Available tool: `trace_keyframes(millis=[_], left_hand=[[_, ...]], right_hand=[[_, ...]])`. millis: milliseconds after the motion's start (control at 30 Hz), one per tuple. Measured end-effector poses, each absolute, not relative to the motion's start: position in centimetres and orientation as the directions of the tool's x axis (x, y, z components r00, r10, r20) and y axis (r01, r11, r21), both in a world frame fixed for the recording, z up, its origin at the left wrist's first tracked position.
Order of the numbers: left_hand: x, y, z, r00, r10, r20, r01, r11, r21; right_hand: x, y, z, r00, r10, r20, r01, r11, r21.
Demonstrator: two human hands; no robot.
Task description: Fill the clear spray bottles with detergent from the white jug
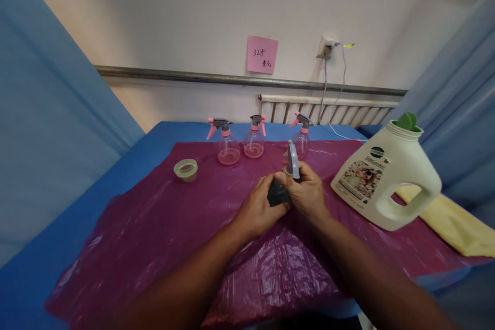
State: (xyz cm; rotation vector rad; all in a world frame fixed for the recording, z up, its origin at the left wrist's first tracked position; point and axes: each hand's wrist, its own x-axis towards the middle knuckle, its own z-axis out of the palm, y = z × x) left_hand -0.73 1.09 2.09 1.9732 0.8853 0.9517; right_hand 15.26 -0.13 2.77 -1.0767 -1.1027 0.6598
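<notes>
"Forearms [193,276] nearest; what's gripped?"

"Left hand [256,210] and right hand [310,193], fingers [267,181] closed round the dark spray bottle [277,196], mid purple sheet [154,227]."

"Around it?"

"Pink-trimmed sprayers [229,148] far, one partly hidden behind; jug [404,170] right."

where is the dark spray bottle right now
In the head view, the dark spray bottle is just right of centre, held between the left hand and right hand, left of the cream jug.
</notes>
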Motion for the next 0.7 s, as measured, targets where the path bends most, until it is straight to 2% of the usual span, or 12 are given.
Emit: trace_keyframes(millis=[300,533,700], left_hand=[[-0.8,1.1,2.3,0.484,0.822,0.3,0.271,-0.467,0.842],[-0.7,1.0,2.7,0.472,0.835,0.283,0.296,-0.452,0.842],[-0.7,0.9,2.6,0.467,0.833,0.297,0.275,-0.456,0.846]], right_hand=[[17.4,-1.7,3.6,0.227,0.872,0.433,0.194,0.395,-0.898],[16.9,-0.3,2.4,0.346,0.831,0.436,0.186,0.394,-0.9],[16.9,-0.8,2.3,0.321,0.853,0.412,0.188,0.369,-0.91]])
